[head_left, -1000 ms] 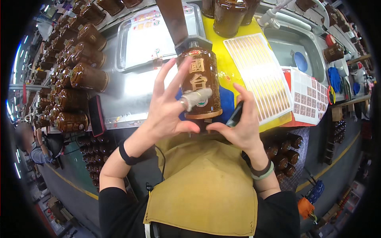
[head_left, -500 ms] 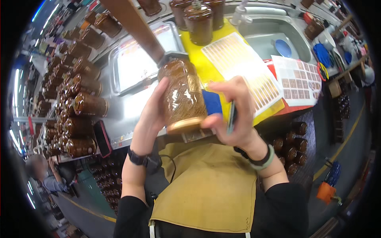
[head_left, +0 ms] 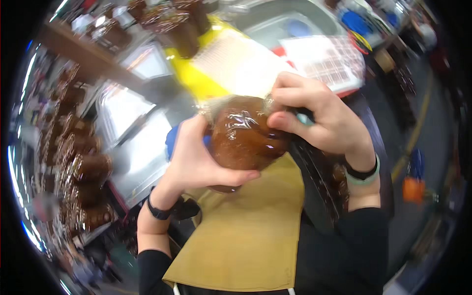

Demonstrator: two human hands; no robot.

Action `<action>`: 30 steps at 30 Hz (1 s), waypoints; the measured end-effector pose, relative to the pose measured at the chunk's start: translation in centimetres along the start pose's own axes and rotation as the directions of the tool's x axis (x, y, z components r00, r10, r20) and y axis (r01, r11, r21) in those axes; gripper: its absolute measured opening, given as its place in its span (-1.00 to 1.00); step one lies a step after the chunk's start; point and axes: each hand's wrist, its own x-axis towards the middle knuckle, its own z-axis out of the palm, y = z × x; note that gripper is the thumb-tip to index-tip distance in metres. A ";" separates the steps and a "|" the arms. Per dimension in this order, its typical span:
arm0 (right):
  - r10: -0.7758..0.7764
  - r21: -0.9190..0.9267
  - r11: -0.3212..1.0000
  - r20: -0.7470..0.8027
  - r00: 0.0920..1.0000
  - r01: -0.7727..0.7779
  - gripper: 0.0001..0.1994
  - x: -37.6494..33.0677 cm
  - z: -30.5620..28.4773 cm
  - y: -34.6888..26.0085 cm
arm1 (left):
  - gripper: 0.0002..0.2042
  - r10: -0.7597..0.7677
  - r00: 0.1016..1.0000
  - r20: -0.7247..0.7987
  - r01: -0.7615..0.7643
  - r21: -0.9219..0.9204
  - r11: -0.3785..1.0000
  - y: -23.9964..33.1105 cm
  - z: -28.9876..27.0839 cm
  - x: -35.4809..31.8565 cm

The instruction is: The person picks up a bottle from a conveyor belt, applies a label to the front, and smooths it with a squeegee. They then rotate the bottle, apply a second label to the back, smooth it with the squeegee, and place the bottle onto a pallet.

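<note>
Above the tan apron (head_left: 246,231), the brown jar (head_left: 248,135) had tipped over since a second before, its label turned away; left hand (head_left: 196,160) and right hand (head_left: 319,115) both gripped it. Blurred jars (head_left: 83,167) lined the left bench.

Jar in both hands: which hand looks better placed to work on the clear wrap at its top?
Probably the right hand: its fingers sit at the wrap's upper edge on the jar, while the left hand cups the jar's side and bottom, supporting it.
</note>
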 end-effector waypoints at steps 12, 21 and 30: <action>0.132 -0.261 0.229 -0.946 0.296 -0.938 -0.79 -32.6 -7.6 -4.7 | -0.41 0.178 0.984 0.006 -0.178 -0.003 0.984 -3.8 4.3 4.0; 0.138 -0.010 -0.498 -0.988 -0.068 -0.867 -0.81 -57.2 0.0 6.4 | -0.49 0.069 0.997 -0.024 -0.064 0.151 0.986 -5.4 4.3 2.2; 0.431 0.325 -0.391 -0.762 -0.483 -0.861 -0.74 -59.6 6.3 18.4 | -0.62 -0.022 0.952 -0.306 0.090 0.210 0.974 -5.5 -1.1 -3.8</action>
